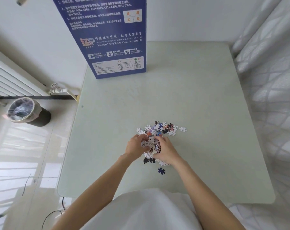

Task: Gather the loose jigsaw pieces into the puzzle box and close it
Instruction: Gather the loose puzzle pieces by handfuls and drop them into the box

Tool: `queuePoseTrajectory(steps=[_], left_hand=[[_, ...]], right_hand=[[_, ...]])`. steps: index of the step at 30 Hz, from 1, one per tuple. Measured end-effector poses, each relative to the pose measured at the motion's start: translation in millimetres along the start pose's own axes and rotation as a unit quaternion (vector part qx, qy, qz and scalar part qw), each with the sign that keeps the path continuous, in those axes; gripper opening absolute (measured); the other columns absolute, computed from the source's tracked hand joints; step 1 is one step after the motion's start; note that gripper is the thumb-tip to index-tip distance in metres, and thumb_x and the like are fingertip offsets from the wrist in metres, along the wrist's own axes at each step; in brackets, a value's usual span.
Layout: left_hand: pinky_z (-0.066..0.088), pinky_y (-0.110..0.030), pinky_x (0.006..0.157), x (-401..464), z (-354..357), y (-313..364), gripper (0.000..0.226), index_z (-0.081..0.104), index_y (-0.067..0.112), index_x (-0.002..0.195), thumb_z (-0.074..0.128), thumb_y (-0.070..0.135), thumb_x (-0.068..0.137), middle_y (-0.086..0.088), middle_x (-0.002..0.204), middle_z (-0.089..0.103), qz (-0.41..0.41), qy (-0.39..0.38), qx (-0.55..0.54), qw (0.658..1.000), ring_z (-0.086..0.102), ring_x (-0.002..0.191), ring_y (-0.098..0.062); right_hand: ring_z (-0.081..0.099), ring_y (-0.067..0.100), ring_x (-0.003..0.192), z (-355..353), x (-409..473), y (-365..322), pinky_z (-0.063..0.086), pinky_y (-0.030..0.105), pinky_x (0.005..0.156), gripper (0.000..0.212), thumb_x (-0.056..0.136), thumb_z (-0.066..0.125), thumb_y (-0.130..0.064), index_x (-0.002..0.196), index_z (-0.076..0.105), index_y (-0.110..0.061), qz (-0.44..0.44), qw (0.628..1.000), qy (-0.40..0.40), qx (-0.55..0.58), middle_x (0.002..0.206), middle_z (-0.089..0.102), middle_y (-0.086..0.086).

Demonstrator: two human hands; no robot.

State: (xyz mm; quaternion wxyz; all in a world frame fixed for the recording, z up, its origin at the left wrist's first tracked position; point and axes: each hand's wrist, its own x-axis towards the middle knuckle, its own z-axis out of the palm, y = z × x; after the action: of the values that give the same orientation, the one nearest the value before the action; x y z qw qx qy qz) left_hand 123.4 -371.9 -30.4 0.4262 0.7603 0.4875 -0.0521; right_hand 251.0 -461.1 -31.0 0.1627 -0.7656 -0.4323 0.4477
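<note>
A heap of loose jigsaw pieces [161,128] lies near the middle of the pale green table [199,97]. My left hand [135,147] and my right hand [166,150] cup a bunch of pieces [149,144] between them, fingers curled around it. A few dark pieces [148,160] lie just below my hands, and one blue piece [161,170] sits apart, nearer to me. The tall blue puzzle box [111,39] stands upright at the table's far edge, its printed back facing me; its top is out of view.
A lined waste bin [27,112] stands on the floor at the left, below a white radiator [13,78]. A bed with a white patterned cover [273,97] borders the table's right side. Cables trail on the floor at the lower left.
</note>
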Motion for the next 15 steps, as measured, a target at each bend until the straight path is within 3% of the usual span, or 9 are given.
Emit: queuePoseTrajectory(steps=[2, 7, 11, 15], left_hand=[[0.035, -0.021, 0.075, 0, -1, 0, 0.033, 0.062, 0.019, 0.110, 0.072, 0.020, 0.078, -0.002, 0.109, 0.060, 0.004, 0.004, -0.011, 1.000, 0.049, 0.086, -0.013], [0.034, -0.020, 0.069, 0, -7, -3, 0.026, 0.066, 0.018, 0.104, 0.073, 0.023, 0.079, 0.001, 0.102, 0.064, -0.002, 0.004, -0.029, 1.000, 0.050, 0.082, -0.011], [0.033, -0.015, 0.061, 0, -15, -7, 0.024, 0.067, 0.018, 0.105, 0.070, 0.020, 0.082, 0.002, 0.101, 0.067, -0.008, 0.013, -0.035, 0.999, 0.051, 0.078, -0.010], [0.035, -0.016, 0.067, -2, -23, -11, 0.025, 0.066, 0.017, 0.108, 0.069, 0.020, 0.083, 0.004, 0.102, 0.066, -0.017, 0.020, -0.042, 0.999, 0.052, 0.079, -0.009]], right_hand=[[0.045, 0.021, 0.117, 2, -1, -2, 0.037, 0.025, 0.092, 0.069, 0.076, 0.074, -0.021, 0.136, 0.040, -0.022, -0.010, 0.999, 0.034, -0.002, 0.129, 0.039, 0.005], [0.054, 0.021, 0.101, 2, -3, -4, 0.034, 0.022, 0.073, 0.037, 0.080, 0.071, -0.020, 0.115, 0.059, -0.020, -0.035, 0.993, 0.107, -0.020, 0.112, 0.053, 0.002], [0.051, 0.022, 0.116, -4, -3, -3, 0.038, 0.028, 0.093, 0.042, 0.083, 0.068, -0.022, 0.123, 0.058, -0.014, -0.029, 0.992, 0.118, -0.025, 0.123, 0.056, 0.006], [0.054, 0.020, 0.115, -14, -4, -5, 0.039, 0.029, 0.097, 0.049, 0.084, 0.067, -0.026, 0.129, 0.053, -0.011, -0.027, 0.992, 0.123, -0.019, 0.128, 0.058, 0.006]])
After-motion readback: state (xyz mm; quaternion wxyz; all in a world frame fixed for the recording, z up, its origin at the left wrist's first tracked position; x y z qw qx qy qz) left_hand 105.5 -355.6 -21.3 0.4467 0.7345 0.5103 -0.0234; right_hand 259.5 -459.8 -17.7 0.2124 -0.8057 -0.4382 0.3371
